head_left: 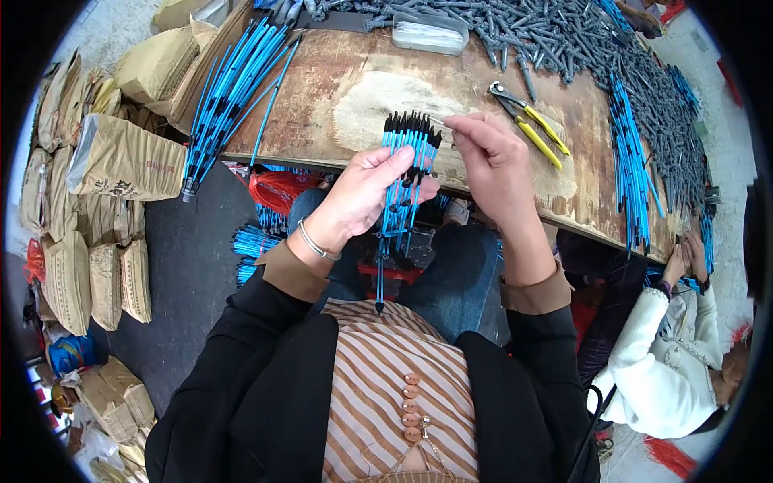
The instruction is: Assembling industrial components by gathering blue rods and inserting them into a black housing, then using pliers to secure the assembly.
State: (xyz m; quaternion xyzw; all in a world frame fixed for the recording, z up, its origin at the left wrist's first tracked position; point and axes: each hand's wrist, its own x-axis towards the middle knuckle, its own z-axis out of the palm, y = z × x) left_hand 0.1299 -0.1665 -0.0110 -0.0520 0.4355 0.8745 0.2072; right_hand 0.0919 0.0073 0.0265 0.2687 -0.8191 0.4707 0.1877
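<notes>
My left hand (pixel 370 189) is wrapped round a bundle of thin blue rods with black tips (pixel 400 193), held upright above my lap at the table's front edge. One rod hangs lower than the others, its dark end near my striped top. Just right of the black tips, my right hand (pixel 493 161) has its thumb and forefinger pinched together. A thin pale sliver seems to show at those fingertips, too small to name. On the table beyond the right hand lie cutting pliers with yellow handles (pixel 531 125).
Grey plastic plugs (pixel 555 40) are heaped along the table's far side, beside a clear plastic box (pixel 431 34). More blue rods lie at the left (pixel 233 88) and right (pixel 632 169). Paper sacks (pixel 129 157) stand at left. A co-worker in white (pixel 664 370) works at right.
</notes>
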